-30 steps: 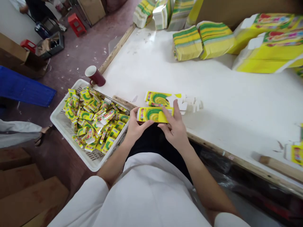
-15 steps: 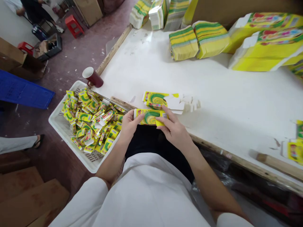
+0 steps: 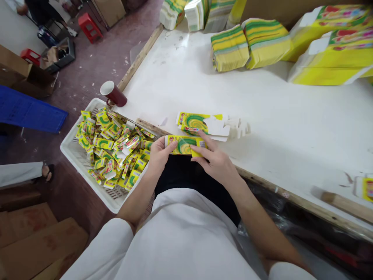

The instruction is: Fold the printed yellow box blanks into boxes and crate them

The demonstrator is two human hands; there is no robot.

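Between my two hands, at the table's front edge, is a small yellow and green cardboard box (image 3: 183,145). My left hand (image 3: 159,153) pinches its left end, thumb on top. The fingers of my right hand (image 3: 215,157) close around its right end, by the barcode. Just beyond it on the table lie flat yellow carton blanks (image 3: 195,122), with white flaps pointing right. To my left, a white plastic basket (image 3: 70,149) holds a heap of similar small yellow boxes (image 3: 103,144).
A maroon mug (image 3: 115,95) stands at the table's left corner. Stacks of folded cartons (image 3: 230,48) and larger yellow cartons (image 3: 329,64) line the back of the white table (image 3: 279,120). A wooden strip (image 3: 346,206) lies front right. Red stools (image 3: 89,28) and people sit or stand leftward.
My view has shifted slightly, so the things on the right sit farther right. Both hands keep nearly the same hold on the small box.
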